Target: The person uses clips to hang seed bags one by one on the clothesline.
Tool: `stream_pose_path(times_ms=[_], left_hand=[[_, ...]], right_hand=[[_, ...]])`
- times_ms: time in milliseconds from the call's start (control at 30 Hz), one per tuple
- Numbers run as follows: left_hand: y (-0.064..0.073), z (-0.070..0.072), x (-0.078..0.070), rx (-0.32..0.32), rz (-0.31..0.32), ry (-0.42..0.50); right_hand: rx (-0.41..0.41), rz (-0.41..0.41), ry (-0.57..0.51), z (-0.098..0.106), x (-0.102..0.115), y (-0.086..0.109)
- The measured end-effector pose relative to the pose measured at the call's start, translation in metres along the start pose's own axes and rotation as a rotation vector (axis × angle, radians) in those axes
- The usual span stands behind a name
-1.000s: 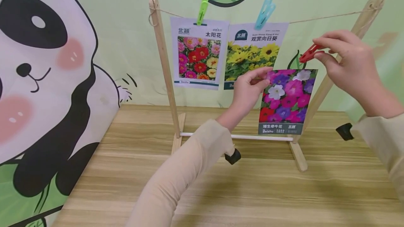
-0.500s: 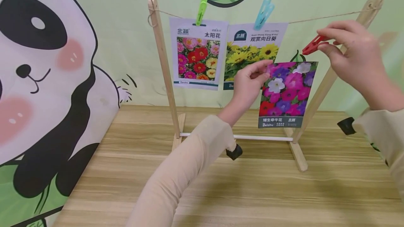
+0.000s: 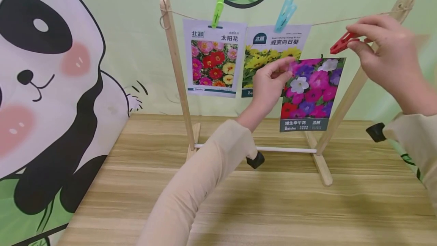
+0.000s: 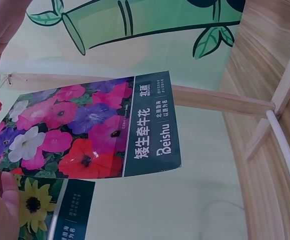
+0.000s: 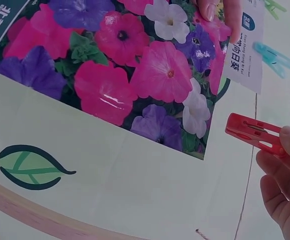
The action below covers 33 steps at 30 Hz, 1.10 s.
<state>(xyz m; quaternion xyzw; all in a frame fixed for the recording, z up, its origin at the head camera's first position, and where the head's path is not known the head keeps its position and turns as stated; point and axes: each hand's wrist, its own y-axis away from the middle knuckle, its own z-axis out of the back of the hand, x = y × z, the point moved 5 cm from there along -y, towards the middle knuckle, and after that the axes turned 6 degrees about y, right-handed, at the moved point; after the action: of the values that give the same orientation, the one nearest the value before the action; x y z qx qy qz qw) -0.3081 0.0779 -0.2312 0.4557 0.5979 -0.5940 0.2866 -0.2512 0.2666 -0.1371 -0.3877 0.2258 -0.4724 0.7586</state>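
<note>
My left hand [image 3: 271,81] pinches the upper left corner of a seed packet [image 3: 312,90] printed with pink, purple and white petunias. The packet hangs upright, below the twine [image 3: 351,19] and in front of the stand's right post. In my right hand [image 3: 389,56] a red clothespin [image 3: 342,43] is pinched between thumb and fingers, its tip just above the packet's upper right edge. The right wrist view shows the clothespin [image 5: 254,131] apart from the packet. To the left, a sunflower seed packet [image 3: 269,43] hangs from the twine by a blue clothespin [image 3: 285,14], partly hidden by my left hand.
Another flower seed packet [image 3: 215,60] hangs farther left under a green clothespin [image 3: 217,11]. The wooden stand has a left post [image 3: 177,67], a right post [image 3: 351,86] and a white crossbar [image 3: 283,149] low over the wooden table [image 3: 273,208]. A panda backdrop [image 3: 136,67] stands behind.
My left hand has tilted the petunia packet and raised it toward the twine. My right hand has moved up and slightly right with the red clothespin. The hanging packets stay in place.
</note>
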Motion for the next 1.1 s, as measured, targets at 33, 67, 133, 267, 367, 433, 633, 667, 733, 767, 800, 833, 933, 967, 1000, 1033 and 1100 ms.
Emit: stream_pose_path(times_ms=[33, 67, 133, 267, 367, 433, 633, 667, 733, 767, 800, 833, 933, 967, 1000, 1033, 1100], left_hand=[[-0.001, 0.0, -0.001, -0.002, -0.003, 0.003], [-0.001, 0.0, -0.002, -0.005, -0.004, 0.006], [-0.003, -0.001, -0.003, -0.008, -0.009, 0.01], [-0.006, -0.001, -0.006, -0.016, -0.016, 0.003], [-0.007, -0.001, -0.008, -0.022, -0.02, 0.005], [-0.008, -0.001, -0.01, -0.023, -0.026, 0.01], [-0.009, -0.003, -0.015, -0.009, -0.035, -0.003], [-0.01, -0.003, -0.016, -0.006, -0.038, -0.006], [-0.01, -0.004, -0.018, -0.003, -0.042, -0.012], [-0.01, -0.004, -0.019, -0.003, -0.044, -0.015], [-0.01, -0.005, -0.02, -0.002, -0.044, -0.015], [-0.01, -0.005, -0.02, 0.0, -0.046, -0.016], [-0.01, -0.006, -0.021, -0.002, -0.046, -0.018], [-0.01, -0.007, -0.021, -0.003, -0.048, -0.02], [-0.011, -0.007, -0.021, -0.004, -0.05, -0.02], [-0.011, -0.007, -0.021, -0.005, -0.053, -0.021], [-0.011, -0.008, -0.022, -0.007, -0.056, -0.024]], right_hand=[[-0.005, -0.007, 0.001, 0.0, -0.001, -0.001], [-0.008, -0.01, 0.001, 0.0, -0.001, -0.001], [-0.018, -0.003, 0.003, 0.001, -0.001, -0.003], [-0.021, 0.014, 0.014, 0.003, 0.0, -0.006], [-0.013, 0.013, 0.02, 0.005, 0.001, -0.007], [-0.012, 0.006, 0.02, 0.007, 0.002, -0.008], [-0.009, -0.046, 0.02, 0.009, 0.0, -0.011], [-0.008, -0.055, 0.018, 0.009, 0.0, -0.012], [-0.006, -0.065, 0.012, 0.01, 0.0, -0.013], [-0.004, -0.068, 0.011, 0.01, 0.001, -0.013], [-0.002, -0.074, 0.009, 0.011, 0.001, -0.014], [0.0, -0.082, 0.008, 0.011, 0.001, -0.014], [0.003, -0.104, 0.006, 0.013, 0.001, -0.016], [0.004, -0.11, 0.006, 0.013, 0.001, -0.016], [0.004, -0.115, 0.004, 0.014, 0.001, -0.017], [0.004, -0.12, 0.004, 0.014, 0.001, -0.017], [0.004, -0.126, 0.006, 0.014, 0.002, -0.017]])
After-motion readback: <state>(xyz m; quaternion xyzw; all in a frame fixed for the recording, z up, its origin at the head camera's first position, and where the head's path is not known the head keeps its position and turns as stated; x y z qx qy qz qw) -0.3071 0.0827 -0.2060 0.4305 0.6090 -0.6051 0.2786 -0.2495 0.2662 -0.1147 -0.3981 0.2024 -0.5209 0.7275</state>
